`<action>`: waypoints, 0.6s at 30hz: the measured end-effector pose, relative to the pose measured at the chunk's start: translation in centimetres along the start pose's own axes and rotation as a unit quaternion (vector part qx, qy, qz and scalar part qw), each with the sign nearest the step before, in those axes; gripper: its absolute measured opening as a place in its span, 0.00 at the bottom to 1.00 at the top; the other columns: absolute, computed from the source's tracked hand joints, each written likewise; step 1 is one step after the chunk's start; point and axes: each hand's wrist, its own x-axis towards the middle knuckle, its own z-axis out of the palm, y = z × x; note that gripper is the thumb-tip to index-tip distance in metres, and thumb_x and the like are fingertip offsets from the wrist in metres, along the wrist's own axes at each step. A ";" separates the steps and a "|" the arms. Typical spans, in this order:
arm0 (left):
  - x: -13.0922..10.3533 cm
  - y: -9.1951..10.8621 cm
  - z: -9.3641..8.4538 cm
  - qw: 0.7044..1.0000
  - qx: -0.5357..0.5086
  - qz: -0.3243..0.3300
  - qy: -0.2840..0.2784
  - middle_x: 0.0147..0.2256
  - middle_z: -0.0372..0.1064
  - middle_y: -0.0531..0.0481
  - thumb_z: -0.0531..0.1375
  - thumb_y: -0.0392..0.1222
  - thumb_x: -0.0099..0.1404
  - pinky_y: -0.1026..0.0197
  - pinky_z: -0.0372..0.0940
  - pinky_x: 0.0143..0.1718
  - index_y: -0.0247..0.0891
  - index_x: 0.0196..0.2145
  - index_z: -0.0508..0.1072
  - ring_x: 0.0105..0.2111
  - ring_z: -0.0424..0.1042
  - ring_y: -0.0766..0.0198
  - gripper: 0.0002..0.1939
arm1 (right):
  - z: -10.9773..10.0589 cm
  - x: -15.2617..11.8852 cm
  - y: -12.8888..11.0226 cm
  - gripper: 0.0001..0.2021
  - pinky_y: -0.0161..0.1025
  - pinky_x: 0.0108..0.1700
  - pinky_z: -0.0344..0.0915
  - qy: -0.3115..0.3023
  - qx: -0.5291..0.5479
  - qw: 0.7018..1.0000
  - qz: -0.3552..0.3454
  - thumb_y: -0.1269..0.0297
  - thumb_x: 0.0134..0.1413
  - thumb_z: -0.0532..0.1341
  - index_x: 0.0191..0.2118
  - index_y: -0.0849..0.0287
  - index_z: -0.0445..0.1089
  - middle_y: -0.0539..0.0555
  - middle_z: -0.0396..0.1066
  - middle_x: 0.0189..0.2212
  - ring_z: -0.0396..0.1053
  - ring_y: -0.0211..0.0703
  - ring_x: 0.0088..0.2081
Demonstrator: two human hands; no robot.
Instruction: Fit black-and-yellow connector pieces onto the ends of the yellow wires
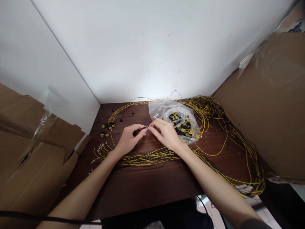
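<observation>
Head view: bag (pixel 158 108), wires (pixel 147 160) near both hands (pixel 129 137) (pixel 165 132)

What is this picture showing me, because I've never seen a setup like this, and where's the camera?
There's no machine here: you see a person's own bare arms, filmed by a camera worn on the head, looking forward and down. On the brown table lie long yellow and black wires and a clear plastic bag holding many small black and yellow parts. A few loose parts lie toward the left. The left hand and right hand pinch a thin wire between their fingertips; its finer details are too small to make out.
</observation>
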 end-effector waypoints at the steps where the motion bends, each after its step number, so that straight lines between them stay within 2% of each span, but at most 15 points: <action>1: 0.0 0.0 0.0 1.000 0.001 0.001 -0.002 0.27 0.72 0.50 0.54 0.41 0.63 0.63 0.61 0.36 0.36 0.28 0.73 0.30 0.69 0.64 0.10 | 0.0 0.0 0.0 0.10 0.34 0.36 0.60 0.000 -0.005 1.000 0.001 0.63 0.61 0.51 0.35 0.59 0.68 0.53 0.68 0.32 0.66 0.39 0.33; 12: -0.1 -0.2 0.1 1.000 0.013 0.017 -0.005 0.28 0.71 0.49 0.54 0.42 0.63 0.62 0.61 0.36 0.36 0.29 0.74 0.30 0.68 0.63 0.11 | -0.1 0.0 0.5 0.09 0.36 0.36 0.61 0.074 -0.007 0.997 0.036 0.64 0.58 0.55 0.32 0.58 0.72 0.52 0.72 0.30 0.68 0.41 0.32; 18: 0.0 0.0 0.0 1.000 0.011 0.018 -0.010 0.27 0.70 0.49 0.55 0.42 0.63 0.62 0.61 0.35 0.36 0.29 0.75 0.30 0.67 0.63 0.11 | -0.1 0.0 0.4 0.09 0.36 0.35 0.61 0.095 -0.002 0.995 0.039 0.65 0.57 0.55 0.31 0.58 0.72 0.52 0.73 0.29 0.69 0.41 0.31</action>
